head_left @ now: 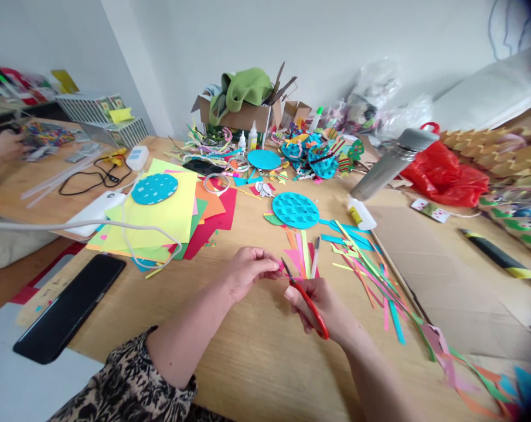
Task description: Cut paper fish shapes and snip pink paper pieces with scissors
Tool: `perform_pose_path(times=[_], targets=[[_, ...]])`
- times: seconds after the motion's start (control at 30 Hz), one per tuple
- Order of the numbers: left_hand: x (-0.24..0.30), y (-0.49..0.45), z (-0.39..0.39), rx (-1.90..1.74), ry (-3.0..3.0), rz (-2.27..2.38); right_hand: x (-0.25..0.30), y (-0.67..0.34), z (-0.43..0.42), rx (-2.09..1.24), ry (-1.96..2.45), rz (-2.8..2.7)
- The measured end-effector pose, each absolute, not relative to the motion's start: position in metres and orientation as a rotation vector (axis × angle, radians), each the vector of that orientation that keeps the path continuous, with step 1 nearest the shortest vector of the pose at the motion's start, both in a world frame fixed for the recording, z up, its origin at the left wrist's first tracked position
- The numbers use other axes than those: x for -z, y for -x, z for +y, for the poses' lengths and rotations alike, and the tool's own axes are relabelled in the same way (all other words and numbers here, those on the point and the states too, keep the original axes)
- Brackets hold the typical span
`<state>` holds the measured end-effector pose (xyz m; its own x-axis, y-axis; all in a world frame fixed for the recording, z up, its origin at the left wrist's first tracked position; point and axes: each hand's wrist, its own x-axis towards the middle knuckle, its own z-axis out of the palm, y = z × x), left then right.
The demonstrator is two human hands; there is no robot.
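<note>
Red-handled scissors are in my right hand, with the blades pointing up and left. My left hand pinches a small piece of pink paper between thumb and fingertips, close beside the scissor blades. Whether the blades touch the paper I cannot tell. Just beyond my hands lie coloured paper strips and a pen. Farther back is a blue oval with raised bumps, resting partly over a small green and orange shape.
Stacked coloured paper with a blue spotted oval lies left. A black phone is at the near-left edge. A grey bottle, glue bottle and cardboard stand or lie right. Another person's hand is far left.
</note>
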<state>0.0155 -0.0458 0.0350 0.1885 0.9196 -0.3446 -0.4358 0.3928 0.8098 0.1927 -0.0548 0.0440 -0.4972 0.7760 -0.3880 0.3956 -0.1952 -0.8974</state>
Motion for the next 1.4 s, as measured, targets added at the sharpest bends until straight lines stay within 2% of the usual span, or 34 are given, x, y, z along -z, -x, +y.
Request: perform_pose_path(times=[0.4, 0.67, 0.8, 0.97, 1.1, 1.4], targets=[[-0.032, -0.011, -0.042, -1.141, -0.501, 0.937, -0.043, -0.192, -0.05, -1.105, 1.403, -1.682], [-0.037, -0.007, -0.043, -1.007, -0.61, 0.947, -0.044, -0.186, -0.049, -1.193, 1.224, -1.441], [-0.038, 0.011, -0.036, -1.008, -0.863, 1.298, -0.045, -0.19, -0.048, -1.204, 1.223, -1.303], [-0.035, 0.029, -0.031, -0.799, -1.309, 1.717, -0.049, -0.191, -0.046, -1.189, 1.259, -1.273], [-0.037, 0.031, -0.032, -0.658, -1.505, 1.9, -0.05, -0.191, -0.045, -1.191, 1.256, -1.295], [-0.035, 0.033, -0.031, -0.701, -1.636, 2.029, -0.049, -0.192, -0.046, -1.166, 1.248, -1.318]])
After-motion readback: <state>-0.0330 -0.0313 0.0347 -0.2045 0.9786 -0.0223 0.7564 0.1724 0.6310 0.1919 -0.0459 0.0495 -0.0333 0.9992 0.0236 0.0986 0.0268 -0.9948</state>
